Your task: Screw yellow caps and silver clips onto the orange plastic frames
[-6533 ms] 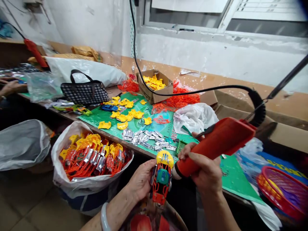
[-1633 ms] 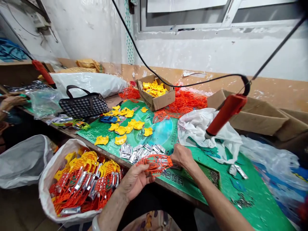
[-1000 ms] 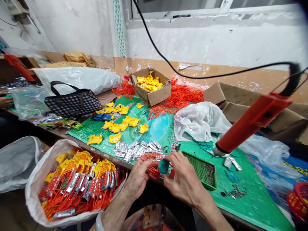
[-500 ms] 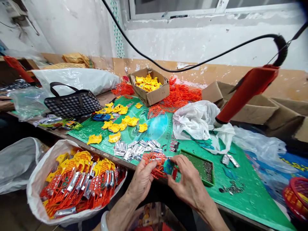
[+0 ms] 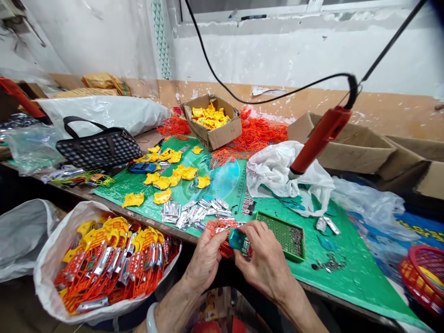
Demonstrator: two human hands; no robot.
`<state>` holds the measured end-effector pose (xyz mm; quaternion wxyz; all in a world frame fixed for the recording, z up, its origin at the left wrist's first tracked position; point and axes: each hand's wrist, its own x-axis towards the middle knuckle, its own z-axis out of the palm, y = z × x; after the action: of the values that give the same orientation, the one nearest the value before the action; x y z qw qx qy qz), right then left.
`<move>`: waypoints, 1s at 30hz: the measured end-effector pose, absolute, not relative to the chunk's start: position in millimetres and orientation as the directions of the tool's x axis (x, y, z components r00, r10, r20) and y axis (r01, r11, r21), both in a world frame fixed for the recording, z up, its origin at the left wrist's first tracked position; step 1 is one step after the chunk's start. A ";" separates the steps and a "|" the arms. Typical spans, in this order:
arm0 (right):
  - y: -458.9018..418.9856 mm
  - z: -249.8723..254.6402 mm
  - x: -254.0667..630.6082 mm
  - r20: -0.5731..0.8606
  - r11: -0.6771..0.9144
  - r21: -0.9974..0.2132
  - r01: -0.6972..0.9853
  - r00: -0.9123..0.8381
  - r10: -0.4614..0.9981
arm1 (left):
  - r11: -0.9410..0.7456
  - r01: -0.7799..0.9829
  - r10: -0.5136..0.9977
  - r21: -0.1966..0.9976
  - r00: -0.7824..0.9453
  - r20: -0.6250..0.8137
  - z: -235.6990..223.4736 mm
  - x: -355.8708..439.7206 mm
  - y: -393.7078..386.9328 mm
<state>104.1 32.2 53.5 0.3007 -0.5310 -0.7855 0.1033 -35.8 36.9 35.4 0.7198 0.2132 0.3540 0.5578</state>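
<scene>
Your left hand (image 5: 201,261) pinches, its thumb (image 5: 218,239) pointing toward your right hand (image 5: 266,256), which curls its fingers (image 5: 255,230) above its own thumb. Both arms (image 5: 175,300) reach forward, leaning in close together.

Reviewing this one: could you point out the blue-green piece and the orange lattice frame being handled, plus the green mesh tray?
Blue-green piece (image 5: 236,238): head view, on its exposed face.
Orange lattice frame (image 5: 222,225): head view, on its visible upper part.
Green mesh tray (image 5: 277,231): head view, on its bare mesh floor.
</scene>
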 end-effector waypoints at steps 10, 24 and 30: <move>32.1 46.8 102.2 0.402 0.446 -0.462 0.767 -0.267 0.876 | 0.291 -0.687 0.944 0.666 0.093 -0.317 31.0 -32.1 36.5; 33.7 42.6 104.4 0.429 0.435 -0.567 0.699 -0.201 0.881 | 0.330 -0.661 0.936 0.674 0.134 -0.326 31.6 -33.5 34.3; 30.6 41.0 104.7 0.441 0.443 -0.573 0.689 -0.196 0.876 | 0.339 -0.694 0.925 0.636 0.124 -0.358 28.5 -32.8 34.2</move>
<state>104.7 30.6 41.0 0.3730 -0.5125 -0.7633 0.1248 -32.8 34.2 28.5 0.7325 0.1590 0.3644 0.5526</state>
